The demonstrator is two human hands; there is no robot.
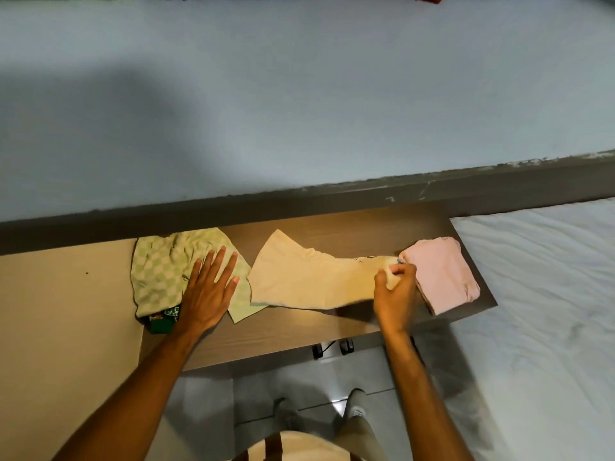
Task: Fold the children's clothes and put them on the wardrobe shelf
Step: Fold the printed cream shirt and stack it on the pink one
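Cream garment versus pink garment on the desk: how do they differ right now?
The cream garment lies spread in one flat layer; the pink garment is folded into a compact stack. The right hand pinches the cream one's edge; nothing holds the pink one. Both rest on the wooden desk.

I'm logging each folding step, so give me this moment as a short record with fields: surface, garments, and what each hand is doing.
surface: brown wooden desk, against the wall
garments: green checked garment at left; cream garment in the middle, spread out; pink garment at right, already folded
left hand: flat, palm down on the green checked garment
right hand: pinching the cream garment's right end, beside the pink garment
shelf: not in view
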